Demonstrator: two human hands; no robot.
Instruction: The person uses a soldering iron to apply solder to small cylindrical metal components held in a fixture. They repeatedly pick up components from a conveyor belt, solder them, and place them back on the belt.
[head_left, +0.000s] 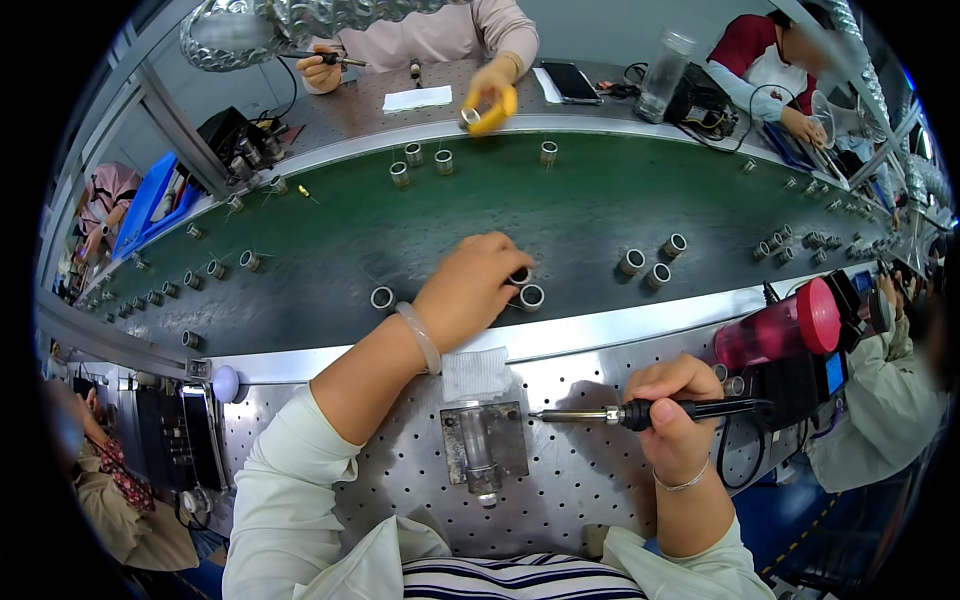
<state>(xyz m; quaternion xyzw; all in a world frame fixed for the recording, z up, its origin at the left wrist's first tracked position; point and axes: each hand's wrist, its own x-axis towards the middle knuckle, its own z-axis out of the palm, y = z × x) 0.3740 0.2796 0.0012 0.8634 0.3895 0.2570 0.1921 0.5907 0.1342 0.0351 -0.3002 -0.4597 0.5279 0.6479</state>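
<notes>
My left hand (470, 280) reaches over the green belt, its fingers closed around a small metal cylinder (519, 275) that they partly cover. Just beside it stands a second metal cylinder (531, 297), and a third cylinder (382, 298) is left of my wrist. My right hand (676, 415) grips a soldering iron (590, 414) by its black handle, level above the perforated metal bench, with the tip pointing left. Near that tip lies a metal fixture (484, 445) with a cylindrical piece in its middle. A folded white cloth (475, 374) sits behind the fixture.
The green belt (590, 200) crosses in front, carrying several more cylinders. A pink-lidded jar (775, 325) and a black soldering station (790, 390) stand at right. Across the belt, a person's hand with yellow tape (495, 112) reaches over the edge; other people sit on both sides.
</notes>
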